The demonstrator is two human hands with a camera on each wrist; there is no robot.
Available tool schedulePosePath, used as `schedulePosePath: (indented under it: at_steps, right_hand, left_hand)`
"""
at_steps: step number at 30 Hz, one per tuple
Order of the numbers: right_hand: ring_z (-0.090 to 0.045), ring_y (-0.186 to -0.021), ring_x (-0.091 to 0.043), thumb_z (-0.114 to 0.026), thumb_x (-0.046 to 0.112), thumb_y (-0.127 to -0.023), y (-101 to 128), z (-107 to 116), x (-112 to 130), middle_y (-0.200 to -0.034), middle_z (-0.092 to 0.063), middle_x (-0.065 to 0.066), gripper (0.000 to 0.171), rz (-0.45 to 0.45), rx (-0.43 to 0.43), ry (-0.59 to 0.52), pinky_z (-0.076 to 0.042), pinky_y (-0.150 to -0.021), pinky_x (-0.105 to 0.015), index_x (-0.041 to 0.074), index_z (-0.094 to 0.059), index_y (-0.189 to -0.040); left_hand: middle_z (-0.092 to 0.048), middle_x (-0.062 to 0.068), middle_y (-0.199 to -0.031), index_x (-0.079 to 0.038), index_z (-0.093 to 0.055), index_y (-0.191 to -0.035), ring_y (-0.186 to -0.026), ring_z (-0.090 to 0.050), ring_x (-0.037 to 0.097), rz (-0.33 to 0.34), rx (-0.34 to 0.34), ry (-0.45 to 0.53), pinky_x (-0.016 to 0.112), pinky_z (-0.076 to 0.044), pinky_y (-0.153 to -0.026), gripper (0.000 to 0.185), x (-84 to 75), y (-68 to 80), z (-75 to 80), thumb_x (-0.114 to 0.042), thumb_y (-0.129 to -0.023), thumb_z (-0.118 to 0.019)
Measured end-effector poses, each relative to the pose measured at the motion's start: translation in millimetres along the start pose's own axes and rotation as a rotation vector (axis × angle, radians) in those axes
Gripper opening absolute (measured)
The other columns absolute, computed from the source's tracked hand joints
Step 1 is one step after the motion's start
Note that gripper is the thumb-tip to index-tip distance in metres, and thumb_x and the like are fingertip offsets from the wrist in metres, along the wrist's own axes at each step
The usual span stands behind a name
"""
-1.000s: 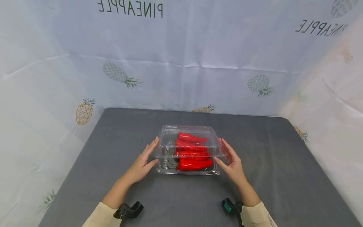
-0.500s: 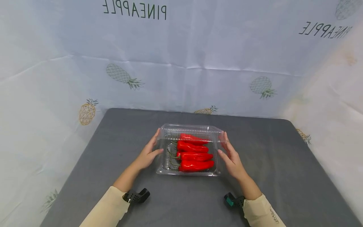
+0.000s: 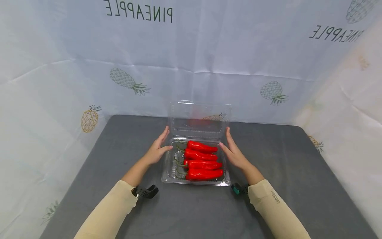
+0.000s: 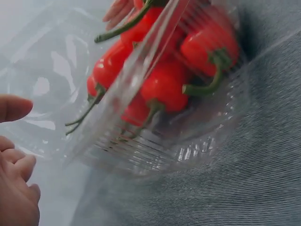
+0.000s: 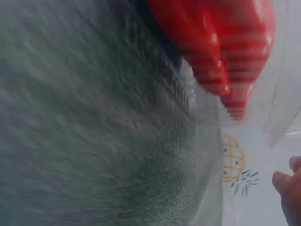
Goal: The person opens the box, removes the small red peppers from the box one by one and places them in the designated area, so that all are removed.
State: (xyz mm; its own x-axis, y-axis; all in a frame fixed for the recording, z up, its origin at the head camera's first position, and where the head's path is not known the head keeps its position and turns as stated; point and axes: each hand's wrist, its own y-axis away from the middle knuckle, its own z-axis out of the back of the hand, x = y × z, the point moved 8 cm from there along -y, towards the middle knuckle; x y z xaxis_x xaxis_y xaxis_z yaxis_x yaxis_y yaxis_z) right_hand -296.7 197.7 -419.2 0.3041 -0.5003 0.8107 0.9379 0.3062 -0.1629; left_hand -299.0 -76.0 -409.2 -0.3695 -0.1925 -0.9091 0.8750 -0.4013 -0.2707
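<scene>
A clear plastic clamshell box [image 3: 167, 181] lies on the dark table with its lid [image 3: 197, 131] raised upright at the far side. Several red peppers [image 3: 204, 174] with green stems are laid in a column across its base. My left hand [image 3: 155, 151] is at the box's left side, fingers extended forward and thumb apart, near the hinge corner. On the other side, my right hand [image 3: 235, 154] has straight fingers beside the lid's right lower corner. In the left wrist view, peppers [image 4: 162, 87] show through the clear wall, with the thumb [image 4: 16, 107] apart from it. Whether fingertips touch the lid is unclear.
A grey table [image 3: 274, 172] surrounds the box. Behind it hangs a pale cloth [image 3: 191, 86] printed with pineapples, and the raised lid stands in front of this cloth. Each wrist wears a black camera mount [image 3: 146, 191].
The lid has swung up and back from over the peppers to an upright stance. Both hands have moved forward with it, and the peppers are now uncovered.
</scene>
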Motion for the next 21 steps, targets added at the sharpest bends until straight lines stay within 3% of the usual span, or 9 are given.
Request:
schedulePosePath:
  at_steps: [5,10,21]
  right_hand:
    - [0.008,-0.144,-0.035,-0.039,0.025,-0.099,-19,0,-13,-0.157,0.012,-0.014,0.071,-0.046,0.021,0.026,-0.001,-0.113,-0.056,0.002,0.007,-0.148]
    - [0.007,-0.143,-0.037,-0.035,0.027,-0.100,-30,-7,-25,-0.156,0.010,-0.018,0.068,-0.096,0.039,0.035,-0.002,-0.114,-0.055,-0.002,0.004,-0.147]
    - [0.000,-0.143,-0.039,-0.034,0.027,-0.100,-33,-9,-32,-0.155,0.001,-0.024,0.064,-0.150,0.046,0.049,-0.006,-0.114,-0.054,-0.007,-0.005,-0.146]
  left_hand:
    - [-0.006,0.029,-0.152,0.012,-0.008,-0.144,-0.141,-0.008,0.042,0.060,-0.010,0.028,0.054,-0.009,-0.113,0.072,12.2,-17.7,0.6,0.005,-0.086,-0.051]
    - [-0.006,0.025,-0.153,0.011,-0.010,-0.144,-0.142,-0.008,0.039,0.177,-0.005,0.091,0.048,-0.011,-0.115,0.070,26.4,-26.7,3.1,0.003,-0.087,-0.048]
    - [-0.004,0.021,-0.155,0.008,-0.017,-0.144,-0.144,-0.004,0.035,0.278,0.057,-0.085,0.049,-0.009,-0.115,0.067,32.4,-24.9,0.0,-0.013,-0.091,-0.051]
